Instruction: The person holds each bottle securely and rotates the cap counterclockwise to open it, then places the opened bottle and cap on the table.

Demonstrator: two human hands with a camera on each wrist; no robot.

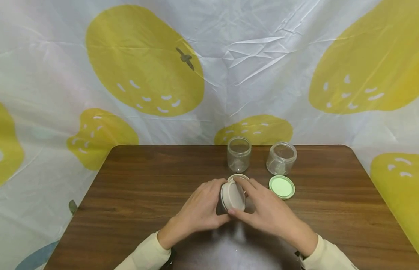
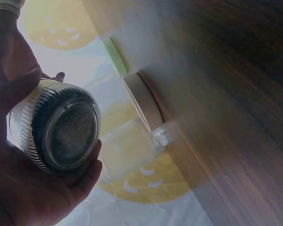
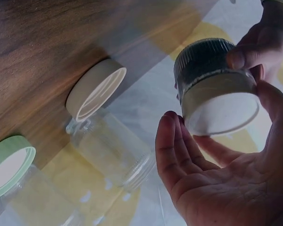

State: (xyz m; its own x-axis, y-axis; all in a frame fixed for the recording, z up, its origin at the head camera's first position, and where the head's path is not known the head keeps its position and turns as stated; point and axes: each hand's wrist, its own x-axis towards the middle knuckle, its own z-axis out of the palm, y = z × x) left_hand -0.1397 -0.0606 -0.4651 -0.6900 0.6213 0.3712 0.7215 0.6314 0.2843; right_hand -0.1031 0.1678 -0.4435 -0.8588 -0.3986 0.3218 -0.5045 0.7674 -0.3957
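Note:
In front of me a small ribbed jar [image 2: 68,129] is held tilted above the table, its round glass base facing the left wrist camera. Its body looks dark through the glass, and a beige lid [image 1: 235,197] sits on its other end. My left hand [image 1: 204,206] grips the jar's body, thumb on one side and fingers on the other. Thumb and fingertips of my right hand [image 1: 267,206] hold the lid at its edge, the palm apart from it in the right wrist view. Behind the hands a second beige lid [image 3: 94,89] lies on the table, partly hidden in the head view.
Two clear open jars, a taller jar [image 1: 239,155] and a shorter jar [image 1: 281,160], stand near the back edge of the brown wooden table [image 1: 155,176]. A green lid [image 1: 282,186] lies before the shorter one. A fruit-print cloth [image 1: 209,93] hangs behind.

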